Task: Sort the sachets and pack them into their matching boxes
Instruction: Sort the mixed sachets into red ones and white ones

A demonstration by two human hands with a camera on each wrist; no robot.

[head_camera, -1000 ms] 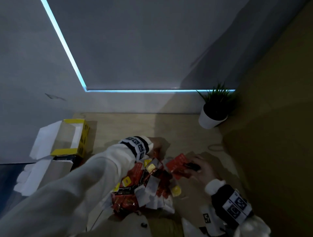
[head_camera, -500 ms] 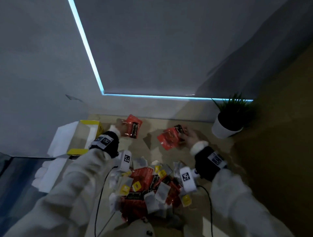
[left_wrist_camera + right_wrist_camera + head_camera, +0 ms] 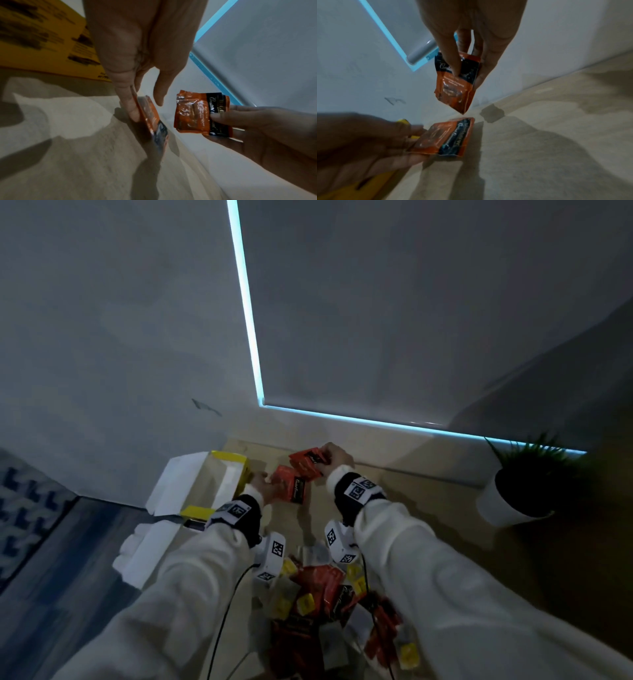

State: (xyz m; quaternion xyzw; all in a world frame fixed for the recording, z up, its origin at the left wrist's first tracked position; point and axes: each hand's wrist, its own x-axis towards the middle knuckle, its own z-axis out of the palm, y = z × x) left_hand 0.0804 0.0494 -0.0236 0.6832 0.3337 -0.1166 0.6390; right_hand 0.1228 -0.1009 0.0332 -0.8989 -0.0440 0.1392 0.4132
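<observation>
The words on both orange sachets (image 3: 202,113) are too blurry to read; the writing on the yellow box (image 3: 42,35) is smeared too; the left hand (image 3: 368,143) looks dark and fuzzy in the right wrist view; sleeves cover part of the sachet pile (image 3: 322,594), and the bottom edge cuts it off.

We cannot read much here. The orange sachet (image 3: 202,115) in the right hand (image 3: 267,135) has curly white writing on a dark band, too blurry to spell out. The yellow box (image 3: 42,37) has dark lines of print, all smeared. The wrist bands (image 3: 358,491) carry black-and-white square code marks, not words.
</observation>
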